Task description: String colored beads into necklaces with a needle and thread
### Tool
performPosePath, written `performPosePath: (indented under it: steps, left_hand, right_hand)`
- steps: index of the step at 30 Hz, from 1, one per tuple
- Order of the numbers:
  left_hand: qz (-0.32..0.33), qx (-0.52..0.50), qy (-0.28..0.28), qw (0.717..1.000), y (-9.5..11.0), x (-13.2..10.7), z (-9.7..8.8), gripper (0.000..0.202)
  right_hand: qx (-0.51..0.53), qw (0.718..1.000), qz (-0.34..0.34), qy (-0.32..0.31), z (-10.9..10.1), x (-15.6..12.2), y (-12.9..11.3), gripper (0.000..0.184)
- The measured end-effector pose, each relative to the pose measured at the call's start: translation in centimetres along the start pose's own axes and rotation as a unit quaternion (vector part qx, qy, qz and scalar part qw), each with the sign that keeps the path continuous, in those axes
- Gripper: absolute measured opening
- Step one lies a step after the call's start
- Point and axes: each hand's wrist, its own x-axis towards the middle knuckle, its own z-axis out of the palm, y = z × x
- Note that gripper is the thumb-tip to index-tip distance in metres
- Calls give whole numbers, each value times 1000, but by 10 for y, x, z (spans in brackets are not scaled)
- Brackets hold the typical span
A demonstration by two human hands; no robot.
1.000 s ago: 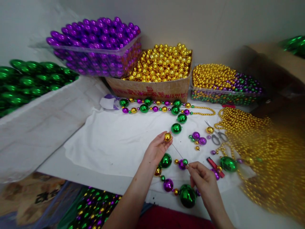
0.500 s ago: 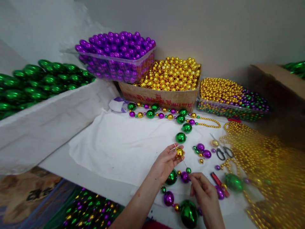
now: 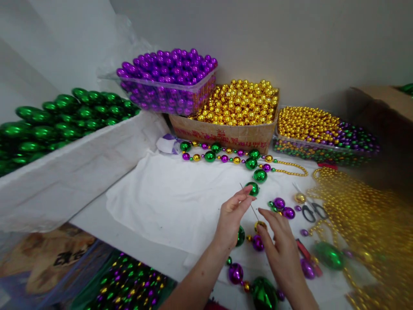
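Observation:
My left hand (image 3: pixel 232 217) is closed in a pinch on a thin needle-like wire (image 3: pixel 254 210), which slants down to the right. On its lower part sits a shiny gold bead (image 3: pixel 259 224), just above a purple bead (image 3: pixel 257 243). My right hand (image 3: pixel 281 247) is beside them with thumb and forefinger apart; its thumb tip is at the gold bead. Below, the strand continues with a green bead (image 3: pixel 240 236) partly behind my left wrist, another purple bead (image 3: pixel 235 273) and a large green bead (image 3: pixel 264 293). One more green bead (image 3: pixel 253 188) lies behind my left fingertips.
Purple beads fill a clear tub (image 3: pixel 167 84); gold beads fill a cardboard box (image 3: pixel 222 131). Mixed small beads are in another tub (image 3: pixel 319 146). Scissors (image 3: pixel 314 211), a red-handled tool (image 3: pixel 306 254) and gold bead chains (image 3: pixel 364 215) lie right. A white box (image 3: pixel 80 159) of green beads stands left.
The gold bead has left my left fingers and now sits lower on the wire by my right thumb. My right hand has moved up and its fingers have opened. The view has shifted slightly.

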Motion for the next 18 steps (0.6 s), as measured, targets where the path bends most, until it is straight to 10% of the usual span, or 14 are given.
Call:
performPosePath:
  steps: [7,13,18]
  left_hand:
    - [-49,-35,-6,998,-4,-1,1,11]
    - [-149,58,-118,980,-26,9,5,16]
    - [-61,245,-241,937,-56,12,41,15]
  right_hand:
    - [219,950,214,-60,-6,-9,13,29]
    - [327,892,298,89,-29,-36,32,33]
    - [426,825,312,199,-43,-51,33,26]
